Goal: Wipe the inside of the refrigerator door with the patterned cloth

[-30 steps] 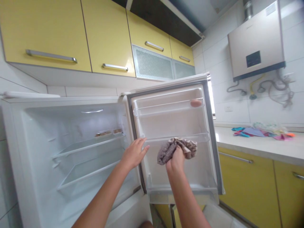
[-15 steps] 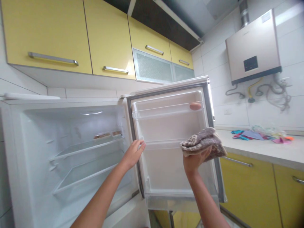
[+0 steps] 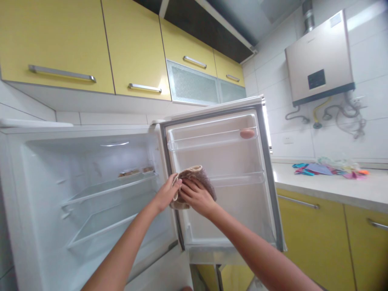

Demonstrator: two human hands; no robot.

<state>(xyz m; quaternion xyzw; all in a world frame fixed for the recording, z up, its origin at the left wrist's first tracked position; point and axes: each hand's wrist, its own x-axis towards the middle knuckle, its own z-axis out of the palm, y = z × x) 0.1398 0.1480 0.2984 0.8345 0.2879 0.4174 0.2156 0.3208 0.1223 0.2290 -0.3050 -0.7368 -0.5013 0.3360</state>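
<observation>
A folded brown cloth with a pale edge (image 3: 200,180) is held between both hands in front of the open fridge door (image 3: 227,214). My left hand (image 3: 166,193) grips the cloth's left edge, near the door's hinge side. My right hand (image 3: 198,197) lies over the front of the cloth with its fingers curled onto it. Behind the cloth runs a clear door shelf (image 3: 239,179). Higher up, an egg (image 3: 247,133) sits at the right end of the top door shelf.
The open fridge compartment (image 3: 45,182) at left has glass shelves, with small food packs (image 3: 129,173) on the upper one. Yellow cabinets (image 3: 136,52) hang above. On the right counter (image 3: 333,190) lie colourful cloths (image 3: 318,169), below a water heater (image 3: 319,60).
My right hand has moved left with the cloth, from the right part of the door to my left hand. My left hand now grips the cloth too. The view has shifted slightly.
</observation>
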